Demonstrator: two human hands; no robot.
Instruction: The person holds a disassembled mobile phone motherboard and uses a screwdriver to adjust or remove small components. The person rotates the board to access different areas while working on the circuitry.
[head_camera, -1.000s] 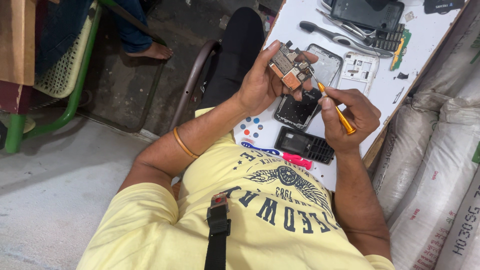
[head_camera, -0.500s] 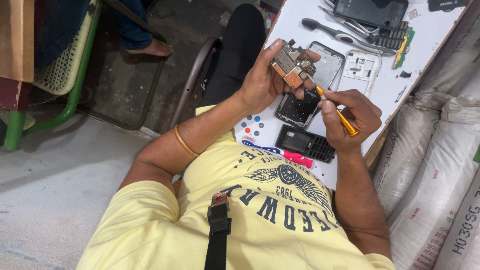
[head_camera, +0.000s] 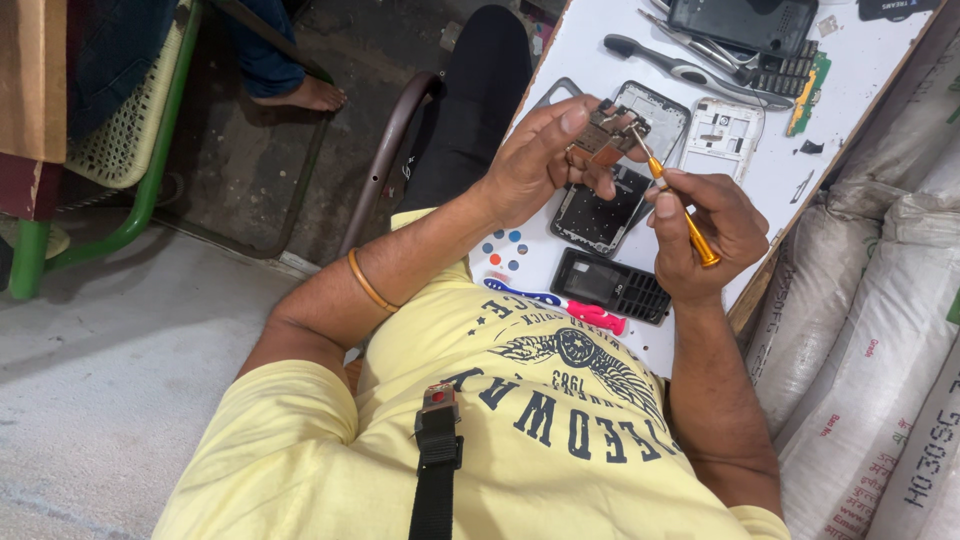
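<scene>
My left hand (head_camera: 545, 160) holds a small phone circuit board (head_camera: 606, 140) up above the white work table (head_camera: 870, 70). My right hand (head_camera: 700, 235) grips a thin orange-handled screwdriver (head_camera: 685, 215), its tip touching the board. Under my hands lie an opened phone body (head_camera: 600, 215), a black keypad phone housing (head_camera: 610, 285) and a pink and blue toothbrush (head_camera: 560, 305). A gold bangle (head_camera: 368, 283) sits on my left forearm.
Further along the table lie a white phone frame (head_camera: 722, 135), pliers and tweezers (head_camera: 690, 65), a dark phone shell (head_camera: 745, 22) and a green keypad board (head_camera: 805, 80). White sacks (head_camera: 880, 330) stack at the right. A green chair (head_camera: 120, 150) and another person's bare foot (head_camera: 305, 95) are at the left.
My hands have stayed together over the table; the screwdriver tip has shifted slightly along the board, and the board has tilted a little in my left hand.
</scene>
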